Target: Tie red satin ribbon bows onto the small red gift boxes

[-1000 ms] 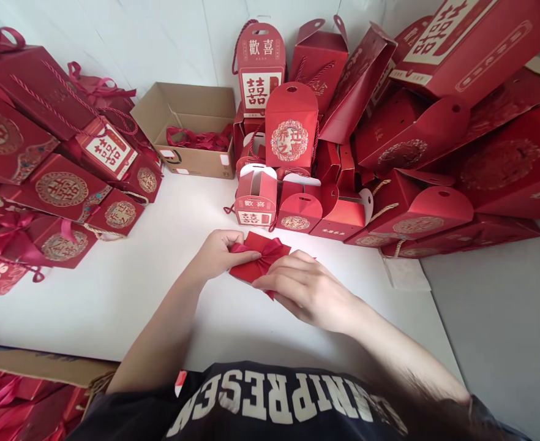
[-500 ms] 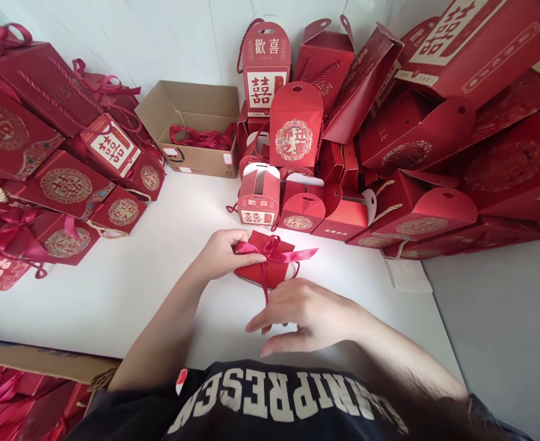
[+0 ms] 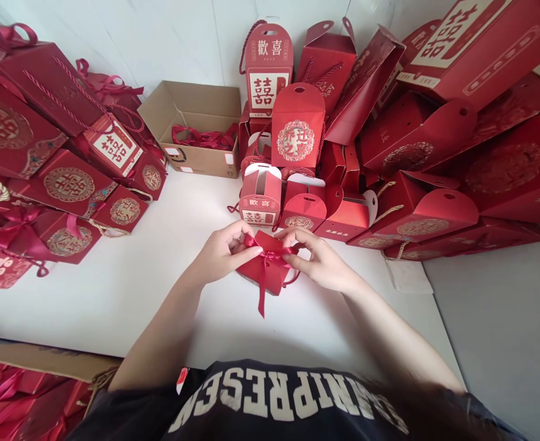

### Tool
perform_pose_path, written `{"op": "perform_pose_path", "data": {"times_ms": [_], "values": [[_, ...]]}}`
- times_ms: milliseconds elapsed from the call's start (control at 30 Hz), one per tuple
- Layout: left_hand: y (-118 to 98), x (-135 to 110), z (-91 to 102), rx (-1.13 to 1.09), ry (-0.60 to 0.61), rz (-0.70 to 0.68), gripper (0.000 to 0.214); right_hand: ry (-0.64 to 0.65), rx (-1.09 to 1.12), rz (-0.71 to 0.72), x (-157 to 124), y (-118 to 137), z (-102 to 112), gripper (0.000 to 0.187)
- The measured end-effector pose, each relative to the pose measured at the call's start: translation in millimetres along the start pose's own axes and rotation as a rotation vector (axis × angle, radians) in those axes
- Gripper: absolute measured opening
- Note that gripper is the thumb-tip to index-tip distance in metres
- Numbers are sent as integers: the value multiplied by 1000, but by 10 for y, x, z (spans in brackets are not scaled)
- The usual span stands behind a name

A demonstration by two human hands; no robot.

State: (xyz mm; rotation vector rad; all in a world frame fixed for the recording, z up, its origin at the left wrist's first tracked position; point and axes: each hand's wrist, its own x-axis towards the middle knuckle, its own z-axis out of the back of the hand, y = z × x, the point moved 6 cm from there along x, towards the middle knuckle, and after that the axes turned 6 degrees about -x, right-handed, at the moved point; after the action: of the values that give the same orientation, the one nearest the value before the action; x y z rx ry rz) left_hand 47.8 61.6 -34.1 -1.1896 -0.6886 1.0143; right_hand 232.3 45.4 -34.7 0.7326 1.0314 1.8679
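A small red gift box (image 3: 266,280) lies on the white table before me, a dark red cord handle showing at its right. Across its top runs a red satin ribbon (image 3: 263,288), knotted in the middle, one tail hanging down over the near side. My left hand (image 3: 226,251) pinches the ribbon's left part between thumb and fingers. On the other side my right hand (image 3: 318,257) has thumb and fingers closed on the ribbon's right part. The fingertips partly cover the ribbon, so the exact form of its loops is hidden.
Red gift boxes (image 3: 304,205) stand close behind my hands, with taller ones stacked behind and to the right. More boxes (image 3: 69,184) are piled at the left. An open cardboard box (image 3: 203,162) holds red ribbons. A carton (image 3: 45,361) of red boxes sits at the lower left.
My right hand has moved up from in front of the box and closed on the ribbon's right part. The right-hand tail no longer sticks out freely. My left hand stays on the ribbon.
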Motion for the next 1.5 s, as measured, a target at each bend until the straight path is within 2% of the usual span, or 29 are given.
{"op": "perform_pose_path", "data": {"times_ms": [67, 133, 233, 300, 400, 467, 567, 700, 867, 967, 1500], "values": [[-55, -35, 58, 20, -93, -4, 28, 17, 42, -13, -13, 19, 29, 4], [-96, -137, 166, 141, -242, 26, 24, 53, 69, -26, -19, 28, 49, 10], [-46, -404, 297, 372, -430, 171, 42, 117, 115, -37, -7, 9, 43, 22], [119, -570, 231, 331, -377, 321, 49, 147, 157, -39, 10, -14, 20, 22], [366, -728, -114, 39, -138, 471, 53, 152, 213, -59, 28, -51, -20, 25], [408, -762, -359, -148, -28, 476, 55, 146, 240, -67, 29, -61, -42, 26], [354, -734, -549, -337, -29, 402, 45, 158, 289, -71, 23, -61, -74, 27], [328, -689, -511, -461, -135, 303, 35, 117, 331, -68, 30, -82, -55, 29], [416, -688, -371, -449, -225, 249, 28, 85, 314, -108, 42, -126, -52, 26], [424, -680, -376, -408, -219, 225, 29, 53, 270, -124, 48, -147, -59, 21], [416, -665, -460, -379, -152, 186, 24, -29, 430, -181, 67, -237, -58, 22]]}}
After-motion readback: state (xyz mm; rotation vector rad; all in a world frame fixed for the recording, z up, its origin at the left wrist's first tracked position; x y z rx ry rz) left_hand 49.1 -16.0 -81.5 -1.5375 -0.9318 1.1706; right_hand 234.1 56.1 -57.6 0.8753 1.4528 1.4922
